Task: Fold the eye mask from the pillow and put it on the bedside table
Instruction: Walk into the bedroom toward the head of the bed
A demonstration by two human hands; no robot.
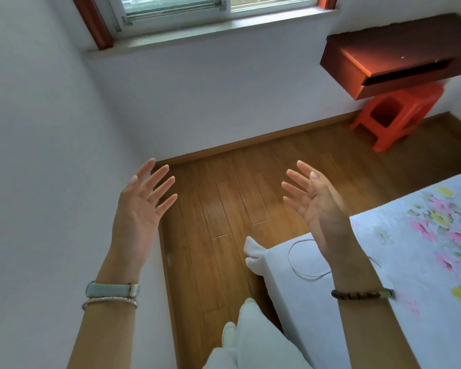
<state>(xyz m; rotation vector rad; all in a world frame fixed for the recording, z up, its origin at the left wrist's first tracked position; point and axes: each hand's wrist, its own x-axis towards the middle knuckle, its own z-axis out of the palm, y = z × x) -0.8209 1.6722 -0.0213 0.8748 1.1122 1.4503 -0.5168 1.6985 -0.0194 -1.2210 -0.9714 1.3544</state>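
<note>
My left hand (141, 206) is raised over the wooden floor near the left wall, palm up and fingers spread, holding nothing. My right hand (317, 201) is raised above the bed's corner, also with fingers apart and nothing in it. The bed (423, 262) with a white floral sheet fills the lower right. No eye mask, pillow or bedside table shows in this view. A thin grey cord (301, 262) lies looped on the bed's corner below my right wrist.
A wooden floor (224, 209) runs between the white wall on the left and the bed. A red-brown wall shelf (383, 57) hangs at upper right with an orange plastic stool (394, 113) beneath it. A window (210, 6) is at the top. My white-trousered legs (250, 339) are at the bottom.
</note>
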